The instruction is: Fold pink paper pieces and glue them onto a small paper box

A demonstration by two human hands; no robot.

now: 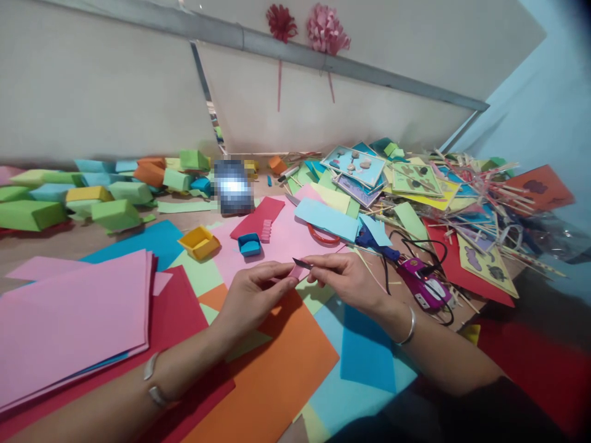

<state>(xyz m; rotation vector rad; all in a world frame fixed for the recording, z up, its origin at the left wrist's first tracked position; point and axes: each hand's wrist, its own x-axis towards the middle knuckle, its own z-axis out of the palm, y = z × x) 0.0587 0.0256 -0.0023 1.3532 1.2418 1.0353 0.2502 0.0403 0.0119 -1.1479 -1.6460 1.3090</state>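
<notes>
My left hand [258,286] pinches a small piece of pink paper [299,272] between thumb and fingers. A thin dark blade [301,264] is gripped in the fingertips of my right hand [344,277], its tip pointing left over the pink paper. Whether the edge touches the paper is too small to tell. Just beyond my hands stand a small blue paper box [250,245] and a larger yellow paper box [199,243]. Near them lies a pink notched paper strip [266,231]. Under my hands spreads an orange paper sheet [277,363].
Pink sheets [78,326] are stacked at left. Folded paper boxes [115,212] line the back left. Red-handled scissors [323,237], a blue glue gun [376,243] and a purple extension box [425,286] with black cables lie right, before piled cards [355,165] and sticks.
</notes>
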